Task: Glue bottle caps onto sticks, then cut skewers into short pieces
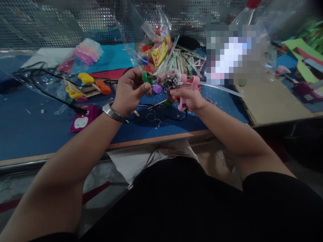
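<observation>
Glue gun [188, 85] first: where does it lie, and who has it?

Right hand [195, 99] has it, wrapped round the pink grip. From the body it sits near one o'clock, with its handle hanging toward six and its long axis running roughly from three to nine.

So the front end faces the other hand?

Yes, toward nine, where the left hand [131, 89] pinches a green ring [147, 78] between thumb and fingers. The hands are apart, each closed on its own piece, with the fuzzy, clogged-looking front of the gun between them.

Does that front end touch the ring?

I can't tell; things overlap there and the detail is too soft. They look near each other, and nearly level.

And around them?

A translucent strip [223, 89] slants off behind the gun toward four o'clock; whether it is joined to the gun, I can't say. A purple piece [157, 88] shows just beside the left thumb, so that hand is the nearer one to it. Beyond both hands, at twelve, lie bundled sticks [178, 64]. All this is over the blue tabletop [121, 134].
</observation>
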`<action>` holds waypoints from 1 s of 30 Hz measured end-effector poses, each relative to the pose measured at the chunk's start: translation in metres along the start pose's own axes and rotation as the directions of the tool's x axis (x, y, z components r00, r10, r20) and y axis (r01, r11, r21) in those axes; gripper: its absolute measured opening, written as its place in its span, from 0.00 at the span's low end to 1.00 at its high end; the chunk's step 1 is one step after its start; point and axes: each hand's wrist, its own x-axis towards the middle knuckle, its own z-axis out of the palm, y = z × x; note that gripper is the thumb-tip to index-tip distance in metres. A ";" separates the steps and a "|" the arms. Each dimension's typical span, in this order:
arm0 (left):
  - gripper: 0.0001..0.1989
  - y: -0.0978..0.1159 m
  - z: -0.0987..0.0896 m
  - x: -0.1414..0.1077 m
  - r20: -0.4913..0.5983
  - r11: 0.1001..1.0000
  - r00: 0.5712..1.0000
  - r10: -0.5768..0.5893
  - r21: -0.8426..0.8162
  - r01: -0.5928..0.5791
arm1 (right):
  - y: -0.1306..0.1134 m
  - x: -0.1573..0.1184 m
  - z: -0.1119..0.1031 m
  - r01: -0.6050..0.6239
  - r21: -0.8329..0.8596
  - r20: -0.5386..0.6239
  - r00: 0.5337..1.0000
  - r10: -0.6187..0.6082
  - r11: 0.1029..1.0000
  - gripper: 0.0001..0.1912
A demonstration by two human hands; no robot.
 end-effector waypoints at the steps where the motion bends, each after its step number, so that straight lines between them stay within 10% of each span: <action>1: 0.29 0.001 0.000 0.000 0.004 1.000 1.000 0.007 0.007 -0.007 | 0.000 0.000 0.000 -0.003 -0.009 -0.002 1.000 0.003 1.000 0.19; 30: 0.36 0.013 0.002 0.000 -0.027 0.985 0.994 -0.108 0.129 0.111 | 0.002 0.000 -0.001 0.038 0.014 0.061 0.997 -0.039 0.999 0.16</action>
